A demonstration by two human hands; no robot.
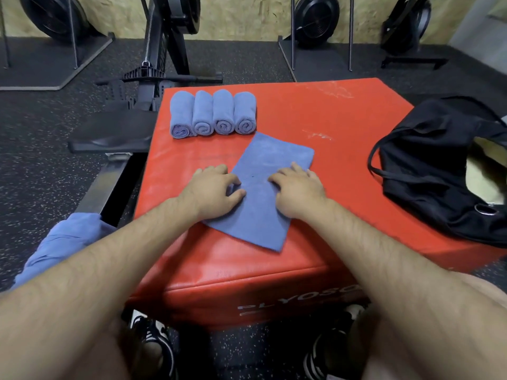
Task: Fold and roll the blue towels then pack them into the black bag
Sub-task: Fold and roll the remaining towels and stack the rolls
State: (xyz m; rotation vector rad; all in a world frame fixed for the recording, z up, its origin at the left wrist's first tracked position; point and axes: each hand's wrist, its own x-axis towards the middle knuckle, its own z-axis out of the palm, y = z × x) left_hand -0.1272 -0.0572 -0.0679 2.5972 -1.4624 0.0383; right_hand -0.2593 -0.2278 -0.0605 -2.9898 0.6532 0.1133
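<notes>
Left hand (212, 189) seemingly pinches, right hand (297, 192) presses, the folded blue towel (259, 207) beneath.

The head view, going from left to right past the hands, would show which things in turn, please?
Heap of blue cloth → left hand → flat blue towel → right hand → black bag. The four rolled towels are left out, since they lie beyond the left hand.

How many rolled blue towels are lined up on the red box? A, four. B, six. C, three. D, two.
A: four rolled towels sit side by side at the far left of the red box, beyond the flat towel.
</notes>
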